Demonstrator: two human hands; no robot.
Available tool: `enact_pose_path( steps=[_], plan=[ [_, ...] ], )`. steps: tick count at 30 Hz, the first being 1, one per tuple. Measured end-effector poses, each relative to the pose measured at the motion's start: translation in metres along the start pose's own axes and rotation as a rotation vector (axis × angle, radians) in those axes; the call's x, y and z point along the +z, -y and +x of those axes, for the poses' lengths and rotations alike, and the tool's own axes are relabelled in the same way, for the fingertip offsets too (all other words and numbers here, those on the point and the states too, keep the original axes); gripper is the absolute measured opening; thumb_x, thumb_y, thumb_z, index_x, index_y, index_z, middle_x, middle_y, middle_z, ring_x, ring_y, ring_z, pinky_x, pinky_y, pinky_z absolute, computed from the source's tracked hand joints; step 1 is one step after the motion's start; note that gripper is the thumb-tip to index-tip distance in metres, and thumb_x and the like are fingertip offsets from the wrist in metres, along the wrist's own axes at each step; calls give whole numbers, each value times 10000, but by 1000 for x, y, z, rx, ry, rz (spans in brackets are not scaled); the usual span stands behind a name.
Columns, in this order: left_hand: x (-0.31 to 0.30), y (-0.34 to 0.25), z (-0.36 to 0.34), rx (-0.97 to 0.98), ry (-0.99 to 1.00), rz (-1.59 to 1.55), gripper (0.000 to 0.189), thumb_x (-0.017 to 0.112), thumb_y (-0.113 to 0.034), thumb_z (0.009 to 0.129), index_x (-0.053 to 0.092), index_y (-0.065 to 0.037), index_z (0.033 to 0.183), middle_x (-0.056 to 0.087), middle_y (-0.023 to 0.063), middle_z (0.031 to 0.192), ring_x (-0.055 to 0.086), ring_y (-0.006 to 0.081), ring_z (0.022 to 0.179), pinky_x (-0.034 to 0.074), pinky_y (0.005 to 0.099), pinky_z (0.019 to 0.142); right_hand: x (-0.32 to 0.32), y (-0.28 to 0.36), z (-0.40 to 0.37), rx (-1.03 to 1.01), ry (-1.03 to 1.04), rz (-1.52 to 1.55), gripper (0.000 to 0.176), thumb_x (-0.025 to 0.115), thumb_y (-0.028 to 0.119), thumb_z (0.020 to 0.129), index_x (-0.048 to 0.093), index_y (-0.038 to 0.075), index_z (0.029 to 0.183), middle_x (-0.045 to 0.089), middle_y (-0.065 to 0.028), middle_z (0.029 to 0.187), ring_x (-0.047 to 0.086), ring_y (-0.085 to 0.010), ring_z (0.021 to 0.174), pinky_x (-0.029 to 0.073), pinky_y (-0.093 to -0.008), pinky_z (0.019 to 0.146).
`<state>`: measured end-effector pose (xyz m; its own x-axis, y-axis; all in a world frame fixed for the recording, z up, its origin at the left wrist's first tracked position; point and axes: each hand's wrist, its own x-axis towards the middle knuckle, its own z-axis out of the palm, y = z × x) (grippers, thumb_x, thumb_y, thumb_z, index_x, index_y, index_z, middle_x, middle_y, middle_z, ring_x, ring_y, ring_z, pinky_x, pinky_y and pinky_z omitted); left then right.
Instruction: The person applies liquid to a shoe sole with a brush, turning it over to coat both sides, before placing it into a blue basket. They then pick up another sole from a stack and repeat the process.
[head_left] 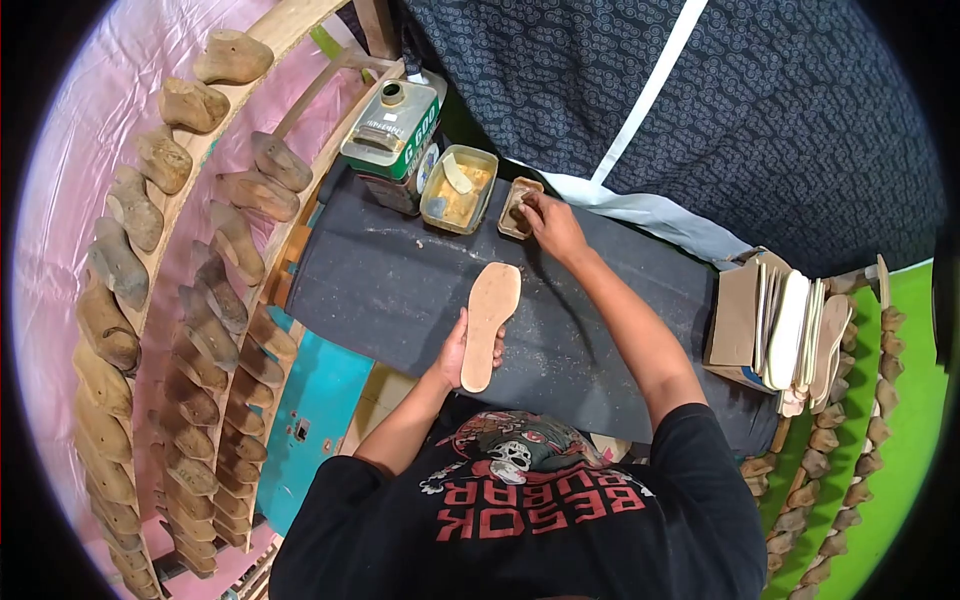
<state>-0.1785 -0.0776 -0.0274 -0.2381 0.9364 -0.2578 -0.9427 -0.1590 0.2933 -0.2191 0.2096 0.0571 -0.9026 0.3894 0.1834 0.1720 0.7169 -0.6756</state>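
Observation:
A tan shoe insole [493, 310] is held over the dark table, its wide end pointing away from me. My left hand [457, 348] grips its narrower half, thumb at the near side and fingertips showing along the other edge. Farther off, my right hand [553, 223] reaches to a small rectangular tray [508, 228]. Its fingers are drawn together over the tray's inside, and what they pinch, if anything, is hidden. Just left of that tray stands a larger plastic tub [432, 213] with yellowish residue and a pale flat scraper-like piece [458, 174] in it.
A green and silver metal can [393, 140] stands at the table's back left. At the right, a cardboard box [735, 330] holds several upright insoles. Racks of wooden shoe lasts [107, 325] line the left, with more at the right. Dark patterned cloth [780, 120] hangs behind the table [400, 290].

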Motion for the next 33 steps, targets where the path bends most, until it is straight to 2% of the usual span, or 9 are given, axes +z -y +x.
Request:
enact_pose_path(
  steps=[6,8,10,14,17,22,25,29,33],
  plan=[
    [3,-13,6,12,32,18,664,297,-618,1028,552,-71,1305,611,78,1025,600,210,770,525,374,657,-2,-1,9,34,-31,44,294,609,257,975,659,-22,1051,696,-257,931,677,-424,901,522,-466,809],
    [4,-20,9,20,27,22,654,293,-605,1032,548,-71,1310,615,80,1038,607,211,772,530,371,654,-3,-13,17,140,-107,150,318,621,274,972,656,-33,1047,704,-237,881,704,-362,817,534,-429,764],
    [6,-23,11,67,14,85,652,288,-603,1037,552,-71,1305,619,83,1045,613,205,772,538,370,657,-9,-15,22,270,-207,320,338,604,301,998,629,-35,977,710,-149,804,682,-195,621,531,-343,603],
    [14,-29,16,120,1,140,649,281,-603,1039,539,-90,1340,596,76,1074,589,207,781,520,374,661,-31,-10,10,318,-311,621,314,532,307,1044,546,-5,1017,654,-87,721,645,-137,575,506,-262,494],
    [24,-32,21,96,114,117,680,262,-626,1036,518,-86,1363,587,77,1103,585,202,790,515,373,659,-55,42,-30,265,-99,847,296,513,293,1055,538,0,1021,650,-94,717,621,-135,549,491,-260,486],
    [48,-35,28,35,192,124,690,267,-640,1030,499,-89,1376,567,87,1129,560,193,787,499,369,649,-84,78,-68,300,245,757,272,513,289,1057,556,25,1009,647,-76,710,630,-154,573,493,-268,524],
    [61,-31,34,34,253,107,691,272,-642,1028,494,-87,1376,559,91,1136,554,194,777,497,367,648,-106,77,-61,26,91,159,249,540,249,1035,574,5,1006,654,-76,712,614,-159,636,470,-322,595],
    [69,-29,38,21,225,136,677,284,-643,1025,516,-102,1359,577,83,1103,560,197,786,497,370,655,-111,94,-79,-280,41,-79,199,606,205,956,577,12,997,654,-148,807,652,-367,749,523,-438,681],
    [66,-27,37,-22,179,32,660,297,-640,1026,531,-102,1328,611,86,1091,605,206,804,520,391,686,-107,120,-114,-437,163,-27,180,623,196,940,606,43,1033,652,-150,839,671,-352,810,535,-448,728]
  ],
)
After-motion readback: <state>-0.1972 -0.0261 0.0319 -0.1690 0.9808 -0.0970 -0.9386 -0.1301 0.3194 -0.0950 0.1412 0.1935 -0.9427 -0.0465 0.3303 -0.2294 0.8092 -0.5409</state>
